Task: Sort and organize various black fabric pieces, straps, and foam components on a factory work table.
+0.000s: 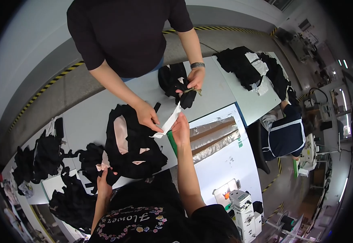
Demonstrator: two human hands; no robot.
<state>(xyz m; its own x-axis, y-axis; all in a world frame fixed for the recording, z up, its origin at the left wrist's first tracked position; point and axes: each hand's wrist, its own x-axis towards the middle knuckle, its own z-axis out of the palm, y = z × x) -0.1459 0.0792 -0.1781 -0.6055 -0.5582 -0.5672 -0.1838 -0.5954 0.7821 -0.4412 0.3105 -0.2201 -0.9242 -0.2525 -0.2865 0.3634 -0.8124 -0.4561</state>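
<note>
My right hand (180,131) reaches over the table with its fingers closed at one side of a narrow white strip (170,121), which looks like cloth or paper. Across from me, a person's hand (147,116) is at the strip's lower end. My left hand (104,184) grips a black garment (89,160) near its small pale pink piece (103,162). Between my hands lies a larger pile of black cloth (138,139) with pale pink patches. The person's other hand (196,79) holds a bunched black garment (172,81).
More black garments (43,156) lie to the left, and black and white ones (249,67) at the far right of the table (217,85). A white sewing machine (243,210) stands at lower right beside a panel with plastic-wrapped strips (215,139). Another person (283,137) sits to the right.
</note>
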